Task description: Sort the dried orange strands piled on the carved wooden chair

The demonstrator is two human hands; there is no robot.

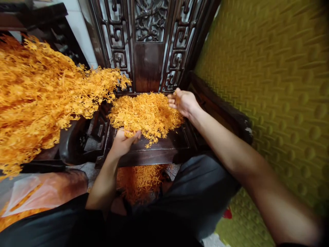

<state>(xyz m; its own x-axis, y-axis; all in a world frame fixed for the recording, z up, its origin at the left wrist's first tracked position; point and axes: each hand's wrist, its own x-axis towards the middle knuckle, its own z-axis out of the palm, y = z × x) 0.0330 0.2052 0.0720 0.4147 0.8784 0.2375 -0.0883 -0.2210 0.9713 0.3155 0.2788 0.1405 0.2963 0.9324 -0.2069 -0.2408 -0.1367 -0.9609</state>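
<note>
A heap of small orange plastic flower pieces (150, 109), spidery and tangled, lies on the dark wooden seat (169, 142) in front of me. At the heap's near left edge, my left hand (124, 140) is closed, with a few orange flower pieces between thumb and fingers. My right hand (183, 102) is at the heap's right edge, palm turned inward and fingers curled. A hint of orange shows inside those fingers, but blur hides what it is.
A larger mound of the same pieces (51, 89) rises at the left, beside a dark carved armrest (74, 144). More pieces (144, 178) lie below the seat. A carved wooden backrest (149, 65) stands behind, a yellow-green textured sheet (272, 85) at right, a translucent bag (38, 192) at lower left.
</note>
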